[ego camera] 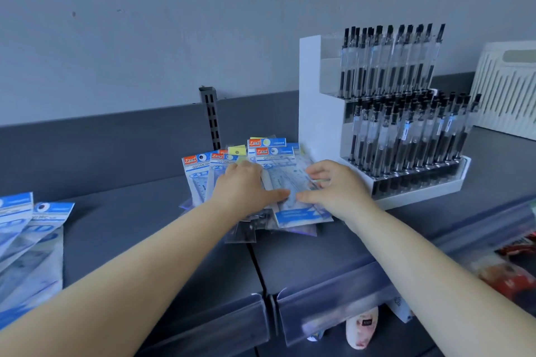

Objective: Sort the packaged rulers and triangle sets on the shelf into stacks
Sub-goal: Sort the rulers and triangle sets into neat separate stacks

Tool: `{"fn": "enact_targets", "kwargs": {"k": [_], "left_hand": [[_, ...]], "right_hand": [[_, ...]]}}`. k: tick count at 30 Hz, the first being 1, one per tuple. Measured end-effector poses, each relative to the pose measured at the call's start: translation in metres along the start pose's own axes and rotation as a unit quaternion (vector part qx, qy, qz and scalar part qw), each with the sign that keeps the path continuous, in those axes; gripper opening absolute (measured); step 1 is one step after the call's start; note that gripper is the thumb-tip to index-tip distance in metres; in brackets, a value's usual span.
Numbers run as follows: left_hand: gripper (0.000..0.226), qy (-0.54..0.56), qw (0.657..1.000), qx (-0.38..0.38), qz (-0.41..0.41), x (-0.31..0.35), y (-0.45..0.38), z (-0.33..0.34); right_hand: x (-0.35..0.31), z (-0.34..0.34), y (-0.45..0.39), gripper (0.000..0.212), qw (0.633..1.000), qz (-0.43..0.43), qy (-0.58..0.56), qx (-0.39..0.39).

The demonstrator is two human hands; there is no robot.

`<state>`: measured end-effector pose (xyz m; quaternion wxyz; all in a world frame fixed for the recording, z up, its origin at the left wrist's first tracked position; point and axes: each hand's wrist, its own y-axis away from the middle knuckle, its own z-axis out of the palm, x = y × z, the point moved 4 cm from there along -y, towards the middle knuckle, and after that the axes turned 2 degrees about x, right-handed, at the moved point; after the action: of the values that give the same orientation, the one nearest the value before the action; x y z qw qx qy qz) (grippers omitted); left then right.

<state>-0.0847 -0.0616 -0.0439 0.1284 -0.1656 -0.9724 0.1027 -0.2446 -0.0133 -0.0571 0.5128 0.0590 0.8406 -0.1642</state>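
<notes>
— Report the hands first.

— Left hand (243,187): palm down on the loose pile of packaged triangle sets (232,171), fingers straight and pressing flat, thumb stretched toward the right. Right hand (333,185): fingers relaxed and slightly bent, resting on the right edge of the top packet (290,182), thumb tip touching its face. Neither hand is curled round anything. The two thumbs nearly meet over that packet.

— Location of the pile?

— On the grey shelf (145,211), toward the back, just left of the white pen display stand (319,113). Packets lie fanned and overlapping, red-and-blue header cards pointing to the rear wall; some clear sleeves stick out at the near edge.

— Other stock?

— A second group, long packaged rulers (26,240) with blue headers, lies at the far left of the same shelf, well apart from the pile. The stand holds two tiers of black pens. A cream slatted basket (507,90) stands behind it, at the right.
</notes>
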Motion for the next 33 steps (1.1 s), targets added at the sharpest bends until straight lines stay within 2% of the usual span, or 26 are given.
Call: {"fn": "enact_targets", "kwargs": {"k": [5, 8, 11, 17, 19, 25, 29, 33], "left_hand": [[0.04, 0.024, 0.999, -0.02, -0.031, -0.013, -0.004, -0.003], [0.031, 0.08, 0.995, -0.012, -0.051, -0.024, -0.004, -0.007], [0.019, 0.068, 0.996, 0.003, -0.057, -0.032, -0.006, -0.01], [0.052, 0.062, 0.995, 0.022, -0.075, -0.032, 0.0, -0.011], [0.054, 0.055, 0.996, 0.01, -0.07, -0.031, -0.001, -0.01], [0.037, 0.169, 0.981, -0.04, -0.089, -0.038, -0.002, -0.015], [0.036, 0.241, 0.965, -0.014, -0.106, -0.042, 0.002, -0.03], [0.009, 0.359, 0.926, 0.044, -0.11, -0.055, 0.009, -0.059]], "right_hand": [[0.002, 0.001, -0.002, 0.043, 0.997, 0.009, -0.071, -0.003], [0.003, -0.002, -0.004, 0.037, 0.994, 0.002, -0.104, 0.018], [0.005, -0.002, -0.006, 0.032, 0.991, 0.001, -0.126, 0.034], [0.002, -0.002, -0.004, 0.021, 0.989, -0.005, -0.145, 0.04], [0.001, -0.003, -0.003, 0.022, 0.99, -0.011, -0.135, 0.039], [-0.008, -0.009, 0.004, 0.027, 0.989, -0.032, -0.138, 0.039], [-0.019, -0.008, 0.009, 0.022, 0.981, -0.015, -0.188, 0.049], [-0.043, 0.005, 0.021, 0.026, 0.973, -0.002, -0.226, 0.051]]}}
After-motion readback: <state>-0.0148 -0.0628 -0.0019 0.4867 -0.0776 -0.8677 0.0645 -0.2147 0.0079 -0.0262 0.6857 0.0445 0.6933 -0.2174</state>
